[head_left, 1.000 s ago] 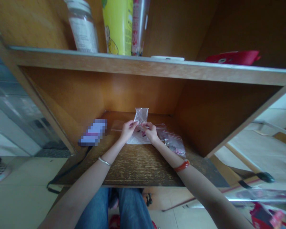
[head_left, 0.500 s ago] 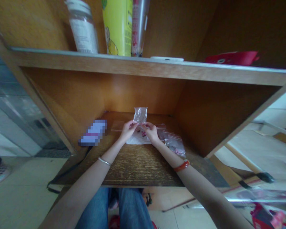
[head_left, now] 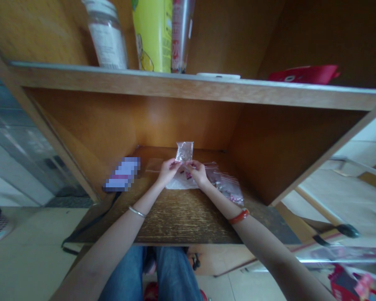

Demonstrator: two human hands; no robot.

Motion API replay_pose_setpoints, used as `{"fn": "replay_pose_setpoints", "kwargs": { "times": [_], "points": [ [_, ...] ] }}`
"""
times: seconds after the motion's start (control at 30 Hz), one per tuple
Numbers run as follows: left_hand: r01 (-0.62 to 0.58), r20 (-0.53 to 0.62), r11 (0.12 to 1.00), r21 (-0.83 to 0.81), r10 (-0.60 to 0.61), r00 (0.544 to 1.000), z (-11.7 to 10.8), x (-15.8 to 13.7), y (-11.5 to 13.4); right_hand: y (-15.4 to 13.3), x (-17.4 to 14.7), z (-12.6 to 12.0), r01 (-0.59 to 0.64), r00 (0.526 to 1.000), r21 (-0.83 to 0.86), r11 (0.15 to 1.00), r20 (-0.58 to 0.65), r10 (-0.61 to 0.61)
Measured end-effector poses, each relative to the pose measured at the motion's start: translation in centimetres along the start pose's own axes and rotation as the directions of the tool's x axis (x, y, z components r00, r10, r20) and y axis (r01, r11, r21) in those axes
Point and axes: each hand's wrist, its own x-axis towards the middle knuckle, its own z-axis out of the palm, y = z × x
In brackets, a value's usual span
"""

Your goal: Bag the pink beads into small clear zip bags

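A small clear plastic bag (head_left: 184,151) is held up between my two hands over the desk. My left hand (head_left: 169,170) pinches its lower left edge, and my right hand (head_left: 198,172) grips the lower right edge. Below them lies a white sheet or bag (head_left: 177,182) with small dark and pink pieces (head_left: 188,175) on it, partly hidden by my right hand. To the right of that hand rest clear zip bags (head_left: 232,188), one with small pink pieces inside. Left of my left hand is a flat clear bag (head_left: 154,164).
A phone-like item with a blurred screen (head_left: 122,173) and a dark strap lies at left on the wooden desk (head_left: 175,221). Side walls enclose the desk. Overhead, a shelf (head_left: 163,85) holds a white-labelled jar (head_left: 108,44), a yellow container (head_left: 153,37), a can and a red item (head_left: 303,75).
Both hands keep their grip on the small bag, which tilts slightly. The camera view has shifted a little; the rest looks the same.
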Motion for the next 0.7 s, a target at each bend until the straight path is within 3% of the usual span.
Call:
{"fn": "replay_pose_setpoints", "kwargs": {
  "times": [0.33,0.5,0.7],
  "points": [
    [0.054,0.003,0.991,-0.119,-0.054,0.999,0.1,-0.2,0.8,-1.3,-0.5,0.1,-0.072,0.997,0.184,0.98,-0.018,0.077],
    [0.034,0.023,0.994,-0.102,-0.031,0.999,0.3,-0.4,1.1,-1.1,-0.4,0.2,-0.083,0.991,0.198,0.977,0.115,0.061],
    [0.005,0.069,0.999,-0.043,-0.002,0.998,0.2,-0.4,0.7,-0.8,-0.3,0.3,-0.16,0.978,0.185,0.97,0.161,0.13]
  ]
}}
